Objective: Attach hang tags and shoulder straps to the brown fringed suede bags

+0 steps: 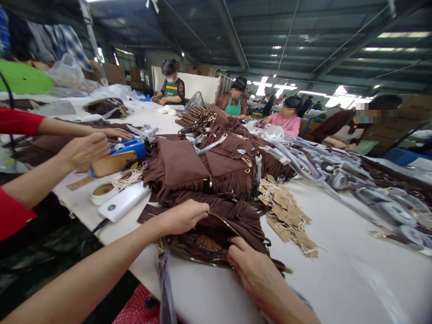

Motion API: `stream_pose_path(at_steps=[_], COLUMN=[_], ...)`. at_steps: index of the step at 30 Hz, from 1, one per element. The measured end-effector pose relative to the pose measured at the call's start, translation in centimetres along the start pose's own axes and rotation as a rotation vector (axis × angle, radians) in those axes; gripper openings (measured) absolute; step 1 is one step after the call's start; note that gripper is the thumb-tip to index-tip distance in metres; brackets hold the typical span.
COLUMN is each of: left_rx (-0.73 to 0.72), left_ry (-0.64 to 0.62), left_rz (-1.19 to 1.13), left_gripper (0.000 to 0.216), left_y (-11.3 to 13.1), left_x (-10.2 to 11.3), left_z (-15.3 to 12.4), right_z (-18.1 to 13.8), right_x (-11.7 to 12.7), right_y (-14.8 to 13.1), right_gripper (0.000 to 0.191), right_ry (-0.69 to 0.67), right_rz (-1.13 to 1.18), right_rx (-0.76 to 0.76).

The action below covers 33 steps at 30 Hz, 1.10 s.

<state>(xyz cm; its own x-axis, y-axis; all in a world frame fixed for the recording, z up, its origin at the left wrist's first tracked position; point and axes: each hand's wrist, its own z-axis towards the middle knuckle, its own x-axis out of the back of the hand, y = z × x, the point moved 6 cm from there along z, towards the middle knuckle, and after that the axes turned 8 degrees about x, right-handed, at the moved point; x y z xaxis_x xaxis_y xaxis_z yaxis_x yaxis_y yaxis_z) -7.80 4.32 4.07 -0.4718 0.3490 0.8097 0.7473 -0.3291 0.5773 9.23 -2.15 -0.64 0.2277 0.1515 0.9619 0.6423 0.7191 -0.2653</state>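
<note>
At the near edge of the table (337, 279), we have the fringed bag (205, 240) lying open. Left hand (184, 217) fingers are clamped on its far rim; right hand (251, 265) fingers, together, hook its near rim. We'd keep both rims taut. One bag held, two hands, paper tags (286, 211) beyond counting.

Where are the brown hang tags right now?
In the head view, the hang tags lie mid-table, right of the brown fringed bags, beyond the right hand.
</note>
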Motion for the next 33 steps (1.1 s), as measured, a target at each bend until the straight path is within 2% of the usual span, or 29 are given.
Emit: stream_pose_path(at_steps=[3, 5, 8, 11, 15, 19, 21, 23, 26, 30, 33], left_rx=[0.021, 0.059, 0.141, 0.197, 0.227, 0.203, 0.179, 0.176, 0.214, 0.262, 0.3], left_ry=[-0.039, -0.074, -0.13, -0.168, -0.185, -0.147, -0.105, -0.039, 0.035, 0.009, -0.045], left_rz=[-0.09, -0.161, -0.275, -0.361, -0.392, -0.329, -0.259, -0.133, -0.019, -0.161, -0.317], left_gripper=[0.025, 0.025, 0.025, 0.028, 0.028, 0.021, 0.015, 0.019, 0.011, 0.006, 0.003], left_y=[-0.9, -2.0, -4.2, -5.7, -5.6, -4.1, -3.4, -3.2, -3.8, -5.6, -7.0], left_x=[-0.1, -0.8, -2.2, -3.3, -3.6, -2.2, -1.4, -0.7, -0.6, -1.1, -1.2], left_z=[0.8, 1.6, 2.8, 3.5, 3.7, 2.0, 0.1, -1.9, -3.7, -2.8, -1.4], right_z=[0.6, 0.9, 1.3, 2.0, 4.3, 6.2, 6.6, 6.7, 6.5, 6.2, 6.3], right_x=[-1.5, -1.3, 0.0, 1.0, -0.3, -2.1, -2.5, -2.4, -2.3, -2.5, -2.9], right_y=[1.4, 1.3, -0.4, -2.4, -2.8, -2.0, -1.6, -1.4, -1.6, -2.3, -2.1], right_gripper=[0.027, 0.026, 0.028, 0.028, 0.027, 0.027, 0.031, 0.033, 0.036, 0.041, 0.042], right_ry=[-0.057, 0.009, 0.168, 0.225, 0.102, -0.009, -0.015, 0.022, 0.056, 0.019, 0.016], right_rz=[-0.005, 0.084, 0.27, 0.49, 0.595, 0.599, 0.638, 0.67, 0.683, 0.616, 0.623], right_rx=[-0.1, -0.095, 0.014, 0.052, -0.088, -0.132, -0.148, -0.142, -0.098, 0.01, -0.038])
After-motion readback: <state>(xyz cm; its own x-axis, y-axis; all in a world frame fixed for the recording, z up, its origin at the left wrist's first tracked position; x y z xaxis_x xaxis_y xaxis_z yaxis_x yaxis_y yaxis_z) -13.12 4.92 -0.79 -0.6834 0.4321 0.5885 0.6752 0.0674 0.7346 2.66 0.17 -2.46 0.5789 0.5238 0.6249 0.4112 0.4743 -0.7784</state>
